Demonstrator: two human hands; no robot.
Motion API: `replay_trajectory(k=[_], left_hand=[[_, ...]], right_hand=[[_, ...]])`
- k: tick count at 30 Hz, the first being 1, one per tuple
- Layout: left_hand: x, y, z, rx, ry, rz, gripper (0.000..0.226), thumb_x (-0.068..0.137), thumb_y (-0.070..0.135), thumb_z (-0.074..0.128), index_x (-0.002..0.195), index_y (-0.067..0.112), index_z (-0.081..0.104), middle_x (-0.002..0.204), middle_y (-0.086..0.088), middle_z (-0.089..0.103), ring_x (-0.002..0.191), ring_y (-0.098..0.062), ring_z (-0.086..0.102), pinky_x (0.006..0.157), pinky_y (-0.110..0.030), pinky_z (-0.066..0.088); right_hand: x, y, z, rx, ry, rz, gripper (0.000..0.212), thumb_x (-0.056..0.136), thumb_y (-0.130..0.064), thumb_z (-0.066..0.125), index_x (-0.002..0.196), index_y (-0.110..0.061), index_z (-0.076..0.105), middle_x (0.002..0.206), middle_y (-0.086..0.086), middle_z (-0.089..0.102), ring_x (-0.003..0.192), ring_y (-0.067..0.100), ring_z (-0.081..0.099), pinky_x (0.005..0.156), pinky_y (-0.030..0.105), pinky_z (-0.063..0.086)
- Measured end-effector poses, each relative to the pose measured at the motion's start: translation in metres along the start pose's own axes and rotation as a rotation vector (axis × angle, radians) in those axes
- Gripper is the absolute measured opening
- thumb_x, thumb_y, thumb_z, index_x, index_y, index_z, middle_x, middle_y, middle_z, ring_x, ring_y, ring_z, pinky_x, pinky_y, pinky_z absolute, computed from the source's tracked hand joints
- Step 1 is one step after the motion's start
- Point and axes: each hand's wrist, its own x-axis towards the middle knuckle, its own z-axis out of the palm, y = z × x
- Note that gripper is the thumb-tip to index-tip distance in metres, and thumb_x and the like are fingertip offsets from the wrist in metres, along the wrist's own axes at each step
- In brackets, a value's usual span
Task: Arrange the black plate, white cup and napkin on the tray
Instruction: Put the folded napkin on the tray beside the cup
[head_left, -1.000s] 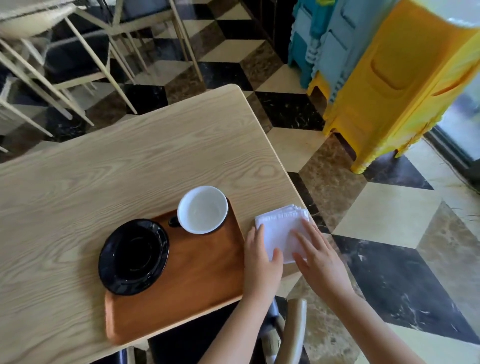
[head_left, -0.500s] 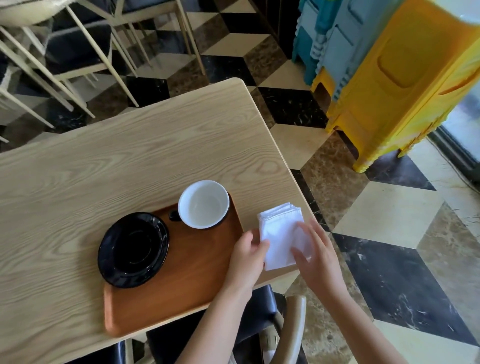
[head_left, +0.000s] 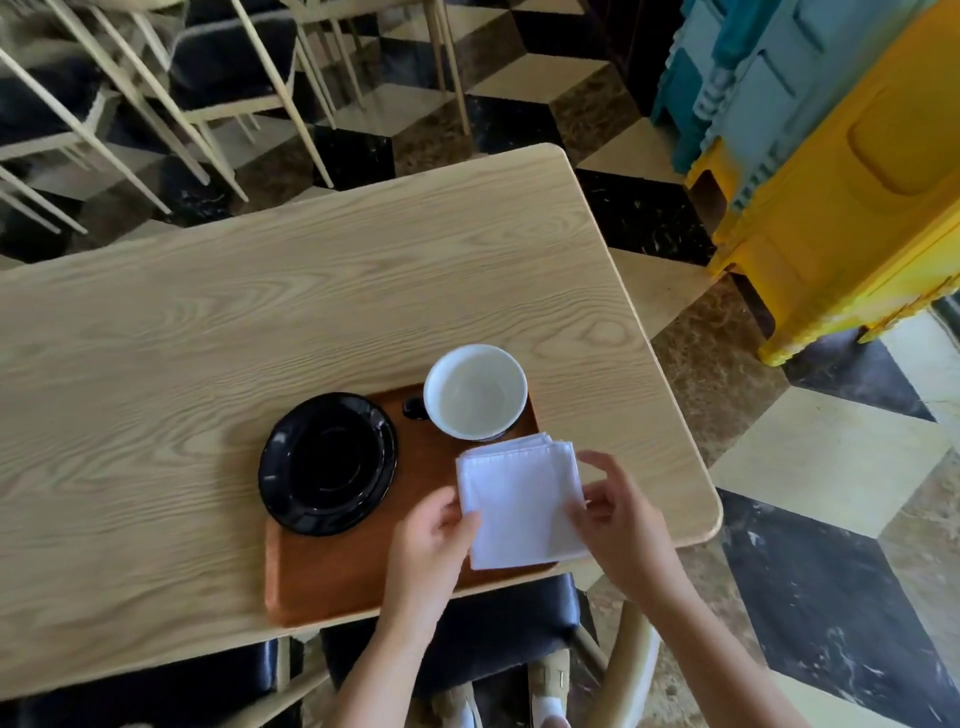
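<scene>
A brown wooden tray lies near the table's front edge. The black plate rests on the tray's left part, overhanging its left rim. At the tray's far right corner stands the white cup, empty, its dark handle pointing left. A folded white napkin is over the tray's right end, just in front of the cup. My left hand pinches its left edge and my right hand grips its right edge.
The light wooden table ends close to the right of the tray. A black-cushioned chair sits under the front edge. Pale-legged chairs stand beyond the table, and yellow and blue plastic bins at the right.
Both hands took hold of the napkin on the table right of the tray and carried it left onto the tray's right end.
</scene>
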Motion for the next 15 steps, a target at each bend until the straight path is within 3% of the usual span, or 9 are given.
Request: replay_trajectory(k=[3, 6, 8, 10, 12, 14, 15], left_hand=[[-0.001, -0.011, -0.009, 0.072, 0.076, 0.060, 0.052, 0.082, 0.002, 0.064, 0.116, 0.035, 0.044, 0.094, 0.007, 0.069, 0.085, -0.001, 0.066, 0.076, -0.020, 0.053], [-0.001, -0.022, -0.014, 0.200, 0.096, 0.124, 0.067, 0.079, 0.001, 0.066, 0.127, 0.039, 0.037, 0.098, 0.010, 0.067, 0.090, 0.000, 0.064, 0.079, -0.015, 0.051], [-0.001, -0.030, -0.016, 0.322, 0.090, 0.188, 0.065, 0.078, 0.004, 0.068, 0.130, 0.032, 0.042, 0.111, 0.012, 0.060, 0.102, -0.003, 0.059, 0.085, -0.021, 0.052], [0.000, -0.038, -0.015, 0.467, 0.067, 0.263, 0.059, 0.078, 0.008, 0.070, 0.130, 0.023, 0.048, 0.115, 0.012, 0.051, 0.110, -0.009, 0.053, 0.090, -0.029, 0.051], [-0.003, -0.041, -0.012, 0.563, 0.052, 0.289, 0.057, 0.079, 0.012, 0.070, 0.131, 0.021, 0.048, 0.112, 0.012, 0.046, 0.103, -0.007, 0.050, 0.089, -0.022, 0.047], [-0.006, -0.045, -0.010, 0.656, 0.057, 0.331, 0.058, 0.078, 0.014, 0.071, 0.131, 0.020, 0.047, 0.114, 0.007, 0.048, 0.103, -0.010, 0.050, 0.090, -0.016, 0.040], [-0.007, -0.050, -0.009, 0.717, 0.067, 0.364, 0.059, 0.076, 0.014, 0.072, 0.130, 0.019, 0.049, 0.117, 0.001, 0.051, 0.108, -0.016, 0.052, 0.092, -0.019, 0.041]], right_hand=[[0.001, -0.008, 0.012, -0.141, -0.052, -0.043, 0.044, 0.084, -0.013, 0.059, 0.118, -0.037, 0.046, 0.079, -0.016, 0.060, 0.073, 0.006, 0.060, 0.065, 0.023, 0.049], [0.001, -0.009, 0.020, -0.298, -0.077, -0.126, 0.043, 0.082, -0.015, 0.059, 0.120, -0.034, 0.050, 0.094, -0.006, 0.061, 0.080, 0.016, 0.060, 0.070, 0.031, 0.048], [0.000, -0.007, 0.024, -0.440, -0.075, -0.201, 0.043, 0.080, -0.018, 0.062, 0.120, -0.031, 0.053, 0.097, -0.002, 0.060, 0.081, 0.021, 0.060, 0.065, 0.033, 0.049], [0.000, -0.003, 0.028, -0.602, -0.054, -0.303, 0.044, 0.071, -0.017, 0.070, 0.112, -0.026, 0.059, 0.086, 0.001, 0.061, 0.072, 0.027, 0.061, 0.055, 0.030, 0.046], [0.000, 0.002, 0.030, -0.738, -0.009, -0.391, 0.047, 0.056, -0.016, 0.079, 0.100, -0.021, 0.064, 0.075, 0.002, 0.061, 0.061, 0.027, 0.060, 0.051, 0.027, 0.045], [-0.001, 0.006, 0.030, -0.799, 0.035, -0.431, 0.049, 0.050, -0.018, 0.081, 0.096, -0.019, 0.064, 0.082, 0.004, 0.062, 0.068, 0.027, 0.060, 0.053, 0.031, 0.049], [-0.001, 0.009, 0.031, -0.805, 0.051, -0.444, 0.049, 0.051, -0.019, 0.081, 0.098, -0.019, 0.064, 0.090, 0.006, 0.063, 0.076, 0.027, 0.060, 0.058, 0.033, 0.052]])
